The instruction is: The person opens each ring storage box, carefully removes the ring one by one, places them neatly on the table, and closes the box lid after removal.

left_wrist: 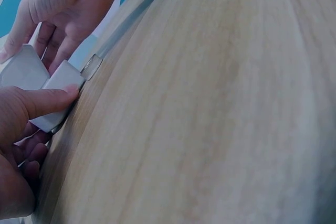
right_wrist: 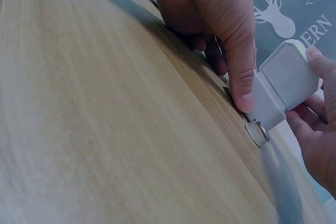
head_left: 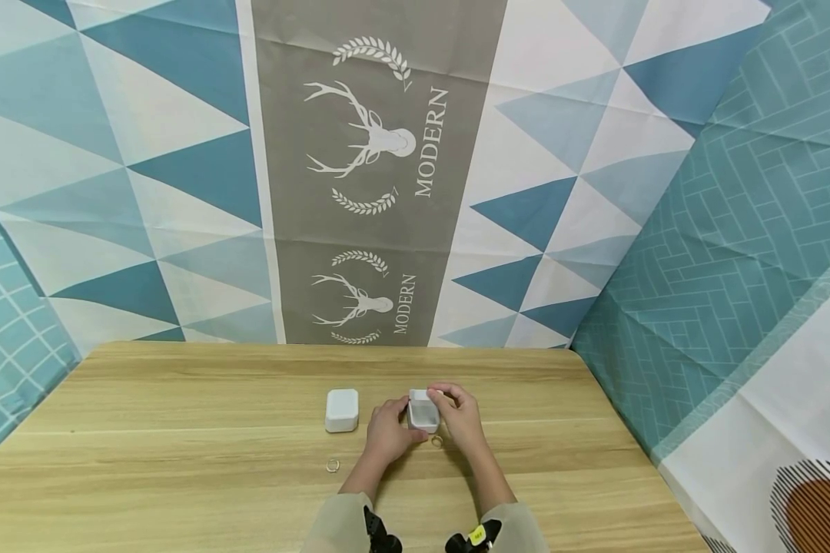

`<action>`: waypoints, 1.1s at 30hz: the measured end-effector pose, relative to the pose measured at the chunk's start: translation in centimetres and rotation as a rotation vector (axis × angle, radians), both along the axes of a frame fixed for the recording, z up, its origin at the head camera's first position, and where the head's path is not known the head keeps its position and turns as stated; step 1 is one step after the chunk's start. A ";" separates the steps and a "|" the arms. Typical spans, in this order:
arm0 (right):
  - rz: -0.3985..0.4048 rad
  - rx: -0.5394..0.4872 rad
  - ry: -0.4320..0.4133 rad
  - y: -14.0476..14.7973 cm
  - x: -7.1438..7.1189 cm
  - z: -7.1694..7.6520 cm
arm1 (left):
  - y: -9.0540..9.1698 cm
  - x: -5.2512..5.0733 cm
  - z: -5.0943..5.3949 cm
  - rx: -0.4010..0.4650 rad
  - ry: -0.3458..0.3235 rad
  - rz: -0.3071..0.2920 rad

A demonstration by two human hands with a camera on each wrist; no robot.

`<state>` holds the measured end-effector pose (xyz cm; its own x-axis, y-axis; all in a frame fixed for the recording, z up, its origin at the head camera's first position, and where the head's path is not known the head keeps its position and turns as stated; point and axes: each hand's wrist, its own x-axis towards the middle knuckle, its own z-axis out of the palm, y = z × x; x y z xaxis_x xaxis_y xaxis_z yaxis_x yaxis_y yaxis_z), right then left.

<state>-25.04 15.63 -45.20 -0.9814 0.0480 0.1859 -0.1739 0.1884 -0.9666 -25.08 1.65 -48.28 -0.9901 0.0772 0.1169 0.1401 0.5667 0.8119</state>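
Note:
A small white ring box (head_left: 423, 417) stands on the table with its hinged lid raised. My left hand (head_left: 389, 432) grips the base, its thumb along the front side and fingers behind. The raised lid (right_wrist: 292, 74) is pinched between the thumb and fingers of my right hand (head_left: 460, 418). Right in front of the box lies a ring (right_wrist: 257, 132), close to my left thumb tip. Whether anything lies inside the box is hard to tell.
A second white box (head_left: 342, 411), closed, sits to the left of my left hand. Nearer me on that side lies another ring (head_left: 333, 465). The wooden table (head_left: 180, 430) ends at a patterned cloth backdrop (head_left: 366, 230).

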 end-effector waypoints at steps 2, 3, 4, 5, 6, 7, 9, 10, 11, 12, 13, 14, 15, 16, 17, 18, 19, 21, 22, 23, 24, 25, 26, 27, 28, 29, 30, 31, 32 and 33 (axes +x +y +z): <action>-0.001 0.002 0.005 0.0 0.0 0.0 | 0.0 0.0 0.0 0.001 0.001 -0.001; -0.003 0.004 0.006 0.0 0.0 0.0 | 0.0 0.0 0.0 0.002 0.000 -0.001; -0.004 0.007 0.007 0.0 0.0 0.0 | 0.0 0.0 0.0 0.004 0.001 -0.002; -0.004 0.008 0.010 0.0 0.1 0.0 | 0.0 0.0 0.0 0.005 -0.001 -0.003; -0.004 0.008 0.010 0.0 0.1 0.0 | 0.0 0.0 -0.1 0.006 0.000 -0.004; -0.004 0.008 0.010 0.0 0.1 0.0 | 0.0 0.0 -0.1 0.006 0.001 -0.005; -0.003 0.010 0.010 0.0 0.1 0.0 | 0.0 0.0 -0.1 0.006 0.004 -0.006; -0.001 0.010 0.010 0.0 0.1 0.0 | 0.0 -0.1 -0.2 0.003 0.008 -0.006; 0.001 0.011 0.011 0.0 0.1 0.0 | 0.0 -0.1 -0.2 0.000 0.010 -0.006; 0.003 0.009 0.009 0.0 0.1 0.0 | 0.0 -0.1 -0.2 -0.002 0.012 -0.005; 0.006 0.007 0.008 0.0 0.1 0.0 | 0.0 -0.2 -0.2 -0.003 0.010 -0.004; 0.008 0.006 0.008 0.0 0.1 0.0 | 0.0 -0.2 -0.3 -0.005 0.011 -0.004; 0.009 0.004 0.007 0.0 0.1 0.0 | 0.0 -0.2 -0.3 -0.006 0.010 -0.004; 0.010 0.003 0.006 0.0 0.1 0.0 | 0.0 -0.3 -0.3 -0.007 0.008 -0.003; 0.011 0.000 0.005 0.0 0.1 0.0 | 0.0 -0.3 -0.3 -0.006 0.006 -0.003; 0.013 -0.004 0.004 0.0 0.1 -0.1 | 0.0 -0.3 -0.3 -0.004 0.004 -0.002; 0.014 -0.007 0.004 0.0 0.1 -0.1 | 0.0 -0.2 -0.3 -0.004 0.003 -0.001; 0.017 -0.014 0.003 0.0 0.1 -0.1 | 0.0 -0.2 -0.3 -0.003 0.004 -0.001; 0.018 -0.014 0.005 0.0 0.0 -0.1 | 0.0 -0.2 -0.3 -0.004 0.005 -0.001; 0.018 -0.014 0.006 0.1 0.0 -0.1 | 0.0 -0.2 -0.3 -0.005 0.009 -0.001; 0.018 -0.014 0.008 0.1 0.0 -0.1 | 0.0 -0.2 -0.3 -0.005 0.010 -0.001; 0.017 -0.013 0.008 0.1 0.0 -0.1 | 0.0 -0.2 -0.3 -0.007 0.012 -0.001; 0.016 -0.013 0.007 0.1 0.0 -0.1 | 0.0 -0.2 -0.3 -0.007 0.013 -0.001; 0.015 -0.012 0.008 0.1 0.0 -0.2 | 0.1 -0.2 -0.2 -0.006 0.014 -0.001; 0.014 -0.009 0.011 0.1 0.0 -0.2 | 0.1 -0.2 -0.2 -0.005 0.014 -0.001; 0.014 -0.011 0.011 0.1 0.0 -0.2 | 0.1 -0.2 -0.2 -0.003 0.013 0.000; 0.014 -0.013 0.011 0.1 0.0 -0.2 | 0.1 -0.2 -0.2 -0.001 0.012 0.000; 0.015 -0.015 0.011 0.1 0.0 -0.2 | 0.1 -0.2 -0.2 0.001 0.009 0.000; 0.016 -0.017 0.010 0.1 0.0 -0.2 | 0.0 -0.1 -0.2 0.003 0.007 0.000; 0.017 -0.018 0.012 0.1 0.0 -0.2 | 0.0 -0.1 -0.2 0.005 0.006 0.000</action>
<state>-25.02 15.71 -45.35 -0.9798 0.0345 0.1968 -0.1885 0.1680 -0.9676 -25.20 1.69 -48.49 -0.9893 0.0769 0.1236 0.1454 0.5630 0.8136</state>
